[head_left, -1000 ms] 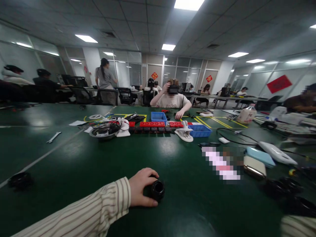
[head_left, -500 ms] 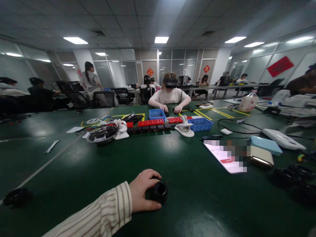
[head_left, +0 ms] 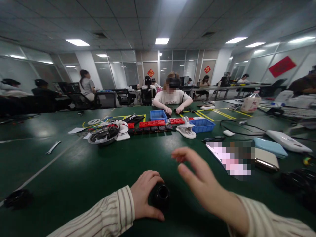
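A glossy black round part with a hole in its top [head_left: 163, 192] stands on the green table in front of me. My left hand [head_left: 148, 197] curls around its left side, fingers behind it and thumb in front. To the right of the part, my right hand [head_left: 197, 177] is raised over the table with its fingers apart and nothing in them. Both sleeves are striped.
A red-and-black power strip [head_left: 150, 126], blue bins [head_left: 202, 125], a white clip stand [head_left: 186, 128] and a cable-filled metal bowl [head_left: 103, 136] lie ahead. A phone [head_left: 227, 159] is at right, more black parts [head_left: 293, 182] beyond. A person [head_left: 170, 95] sits opposite.
My right hand has come into view from the right, near the black part. My left hand stays around it. In the background at left, a standing person has lowered onto a seat.
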### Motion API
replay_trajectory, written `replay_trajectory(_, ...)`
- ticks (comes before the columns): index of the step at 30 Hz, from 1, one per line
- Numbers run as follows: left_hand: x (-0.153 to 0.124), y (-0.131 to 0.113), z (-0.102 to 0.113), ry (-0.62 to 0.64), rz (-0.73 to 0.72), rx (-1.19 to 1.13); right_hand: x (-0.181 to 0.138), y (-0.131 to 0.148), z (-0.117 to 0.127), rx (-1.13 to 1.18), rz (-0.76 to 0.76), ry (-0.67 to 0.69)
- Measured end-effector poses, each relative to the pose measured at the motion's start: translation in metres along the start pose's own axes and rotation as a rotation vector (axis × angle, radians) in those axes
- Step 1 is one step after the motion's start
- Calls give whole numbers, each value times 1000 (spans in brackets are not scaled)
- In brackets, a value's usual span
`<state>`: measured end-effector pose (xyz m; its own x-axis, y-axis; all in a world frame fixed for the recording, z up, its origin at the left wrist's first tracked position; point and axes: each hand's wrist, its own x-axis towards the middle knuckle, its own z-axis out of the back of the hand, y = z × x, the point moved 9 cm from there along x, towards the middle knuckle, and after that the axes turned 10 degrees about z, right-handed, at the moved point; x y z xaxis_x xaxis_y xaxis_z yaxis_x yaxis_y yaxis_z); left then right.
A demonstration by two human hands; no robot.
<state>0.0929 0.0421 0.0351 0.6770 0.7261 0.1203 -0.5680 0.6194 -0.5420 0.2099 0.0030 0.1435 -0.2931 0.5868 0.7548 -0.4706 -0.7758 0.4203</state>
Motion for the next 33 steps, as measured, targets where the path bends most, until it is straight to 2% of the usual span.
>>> replay_trajectory(4, 2, -2, 1, -7, -9, 8, -19, -17, -57, -107, -140, 316)
replay_trajectory(7, 5, 0, -1, 22, -19, -29, -33, -23, -81, -209, -119, 449)
replay_trajectory(11, 8, 3, -4, 42, 16, -21, -38, -17, -91, -184, 115, 466)
replay_trajectory(16, 9, 2, -6, 58, 43, 43, -41, 7, -91, -27, 471, 403)
replay_trajectory(19, 9, 1, -7, 55, 25, 52, -37, 20, -85, 54, 532, 426)
replay_trajectory(21, 7, 1, -8, 41, 11, 73, -32, 24, -78, 87, 496, 430)
replay_trajectory(23, 5, -2, -9, 30, -18, 89, -27, 22, -68, 124, 403, 356)
replay_trajectory(27, 0, -3, -3, -56, 0, 119, -29, -9, -60, 73, 34, 198)
replay_trajectory(30, -1, -2, 1, -106, 51, 156, -38, -28, -70, -27, -156, 245)
replay_trajectory(33, 0, -6, 0, -87, 36, 158, -40, -29, -80, -74, -158, 338)
